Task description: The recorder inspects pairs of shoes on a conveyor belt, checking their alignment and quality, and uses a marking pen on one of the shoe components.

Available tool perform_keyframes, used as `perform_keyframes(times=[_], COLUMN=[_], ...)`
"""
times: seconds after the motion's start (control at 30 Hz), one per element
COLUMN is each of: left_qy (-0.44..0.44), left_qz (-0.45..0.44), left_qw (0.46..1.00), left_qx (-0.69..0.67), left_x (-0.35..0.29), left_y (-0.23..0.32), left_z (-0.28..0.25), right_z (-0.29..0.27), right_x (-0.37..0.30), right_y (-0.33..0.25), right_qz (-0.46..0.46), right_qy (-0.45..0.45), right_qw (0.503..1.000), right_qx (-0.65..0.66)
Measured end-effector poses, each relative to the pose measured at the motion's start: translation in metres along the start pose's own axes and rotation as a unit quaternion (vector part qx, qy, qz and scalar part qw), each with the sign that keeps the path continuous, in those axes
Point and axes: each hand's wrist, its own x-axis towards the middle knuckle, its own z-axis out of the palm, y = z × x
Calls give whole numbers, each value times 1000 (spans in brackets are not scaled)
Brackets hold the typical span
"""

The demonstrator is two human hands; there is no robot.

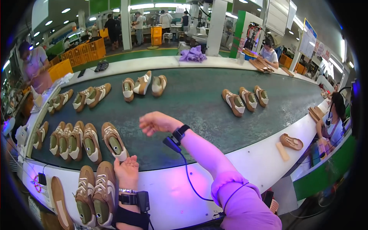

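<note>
A broad green belt is bordered by a white desk, and most of the finished-looking work is carried on it. Along the near left side, a row of tan shoes is lined up, with a looser group of shoes set behind it. A trio of shoes is placed at the far middle, and three more shoes are spaced well off to the right. On the desk, two laced shoes are stood side by side, off the belt, with a long tan sole-like piece laid just beside them.

From this layout, the handling is judged to be well advanced: many shoes are already set on the belt, while the two on the desk seem to be left. Whether each shoe is complete cannot be told.

The nearest single shoe is seen on the belt, its heel just by the left hand. That hand is turned palm up, its fingers loosely bent; contact with the heel cannot be confirmed. The right hand is held over the belt, half curled, with nothing visibly gripped.
</note>
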Motion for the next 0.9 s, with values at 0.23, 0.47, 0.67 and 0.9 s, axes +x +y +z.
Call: perform_keyframes(times=[0.23,0.47,0.67,0.9], left_qy=[24,-26,-10,-23], left_qz=[54,101,133,148], left_qw=[991,974,964,961], left_qx=[119,203,228,231], left_x=[-4,-4,-15,-15], left_y=[-9,-22,-30,-39], left_z=[8,3,17,25], right_z=[-168,-308,-338,-344], right_x=[-109,-231,-232,-233], right_y=[-32,-82,-87,-84], right_qz=[65,110,168,139], right_qy=[433,741,624,622], right_qw=[710,451,553,553], right_qx=[-551,-485,-526,-536])
